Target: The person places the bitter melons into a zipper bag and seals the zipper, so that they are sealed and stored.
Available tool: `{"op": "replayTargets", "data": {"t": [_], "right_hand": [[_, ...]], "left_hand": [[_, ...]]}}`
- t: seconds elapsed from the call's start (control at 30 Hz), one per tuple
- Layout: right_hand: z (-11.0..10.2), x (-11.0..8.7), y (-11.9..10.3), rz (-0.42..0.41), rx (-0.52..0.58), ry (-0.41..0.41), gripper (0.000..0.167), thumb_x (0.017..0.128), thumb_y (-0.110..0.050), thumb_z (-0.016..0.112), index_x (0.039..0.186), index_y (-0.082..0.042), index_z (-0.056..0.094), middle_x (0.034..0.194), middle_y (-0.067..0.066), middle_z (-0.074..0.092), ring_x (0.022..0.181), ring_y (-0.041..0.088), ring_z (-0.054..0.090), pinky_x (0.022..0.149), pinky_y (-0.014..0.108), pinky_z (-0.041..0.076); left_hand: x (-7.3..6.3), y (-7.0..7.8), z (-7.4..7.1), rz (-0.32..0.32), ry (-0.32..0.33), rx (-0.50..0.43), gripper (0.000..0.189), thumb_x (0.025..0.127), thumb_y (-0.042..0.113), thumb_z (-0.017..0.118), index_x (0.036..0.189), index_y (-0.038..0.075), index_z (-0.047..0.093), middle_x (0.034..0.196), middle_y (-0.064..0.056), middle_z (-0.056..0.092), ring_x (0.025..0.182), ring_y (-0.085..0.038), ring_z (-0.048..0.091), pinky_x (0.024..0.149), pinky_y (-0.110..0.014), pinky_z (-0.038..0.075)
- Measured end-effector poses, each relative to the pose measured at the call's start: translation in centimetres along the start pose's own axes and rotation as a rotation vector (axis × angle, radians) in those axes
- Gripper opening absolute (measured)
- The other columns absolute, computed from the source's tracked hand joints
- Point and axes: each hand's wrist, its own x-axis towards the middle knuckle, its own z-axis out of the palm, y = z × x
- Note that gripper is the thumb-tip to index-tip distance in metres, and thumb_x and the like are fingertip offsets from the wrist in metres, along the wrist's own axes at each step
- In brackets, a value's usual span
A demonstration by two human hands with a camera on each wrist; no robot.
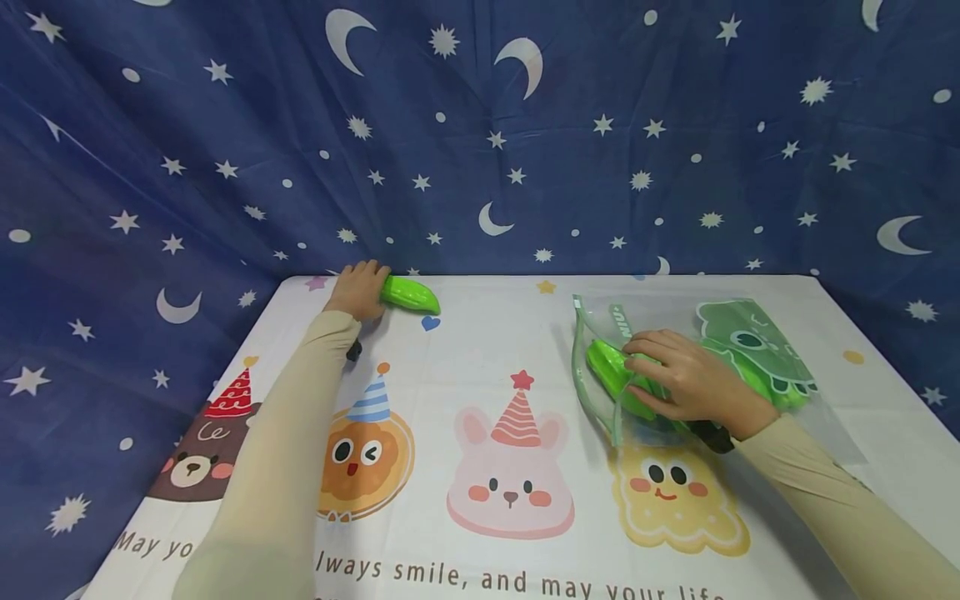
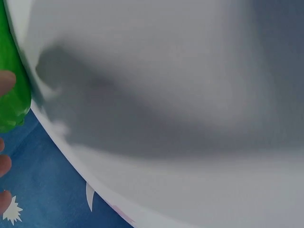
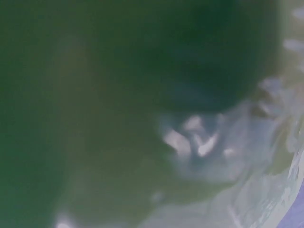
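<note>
At the back left of the table my left hand point(image 1: 358, 290) grips the near-left end of a glossy green toy cucumber point(image 1: 410, 294). The left wrist view catches the thumb point(image 2: 5, 83) across the cucumber point(image 2: 13, 107), with fingertips past its end. On the right, my right hand point(image 1: 678, 377) lies over a clear zip bag point(image 1: 675, 312) with a green printed animal, its fingers pinching at the bag's mouth. Another green cucumber point(image 1: 606, 367) is under those fingers, by the mouth. More green shows beneath the print. The right wrist view is blurred green and plastic.
A white tablecloth point(image 1: 510, 333) with cartoon prints covers the table. Behind it and at the sides hangs a blue curtain point(image 1: 420, 133) with stars and moons, close against the back edge.
</note>
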Motion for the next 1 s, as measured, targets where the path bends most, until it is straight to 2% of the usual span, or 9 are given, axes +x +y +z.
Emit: {"op": "replayTargets", "data": {"t": [0.23,0.53,0.67,1.0], "right_hand": [[-0.1,0.0,-0.1,0.011,0.003,-0.014,0.042,0.097,-0.036,0.040,0.086,-0.005,0.066,0.091,0.013,0.065,0.088,0.029,0.060,0.076,0.041,0.049],[0.0,0.1,0.0,-0.007,-0.001,0.014,0.040,0.097,-0.034,0.041,0.085,-0.005,0.065,0.090,0.013,0.065,0.087,0.030,0.061,0.075,0.041,0.049],[0.1,-0.1,0.0,-0.001,0.003,-0.004,0.042,0.097,-0.035,0.040,0.085,-0.005,0.065,0.091,0.013,0.065,0.088,0.029,0.060,0.076,0.041,0.049],[0.1,0.1,0.0,-0.009,0.003,0.019,0.039,0.097,-0.034,0.042,0.084,-0.005,0.065,0.090,0.012,0.065,0.086,0.029,0.060,0.074,0.041,0.049]], "left_hand": [[0.5,0.4,0.5,0.016,0.013,0.008,0.062,0.074,0.016,0.067,0.129,-0.001,0.045,0.125,-0.023,0.049,0.119,-0.040,0.045,0.102,-0.054,0.035],[0.3,1.3,0.3,0.017,0.011,0.049,0.054,0.080,0.010,0.063,0.129,-0.001,0.045,0.126,-0.022,0.049,0.120,-0.039,0.044,0.102,-0.053,0.036],[0.4,1.4,0.5,0.012,0.005,0.054,0.052,0.081,0.007,0.062,0.129,0.000,0.045,0.126,-0.022,0.048,0.120,-0.039,0.044,0.102,-0.052,0.036],[0.5,1.2,0.8,0.012,0.013,0.058,0.048,0.081,0.007,0.061,0.127,0.002,0.049,0.124,-0.023,0.049,0.118,-0.039,0.046,0.100,-0.052,0.037]]}}
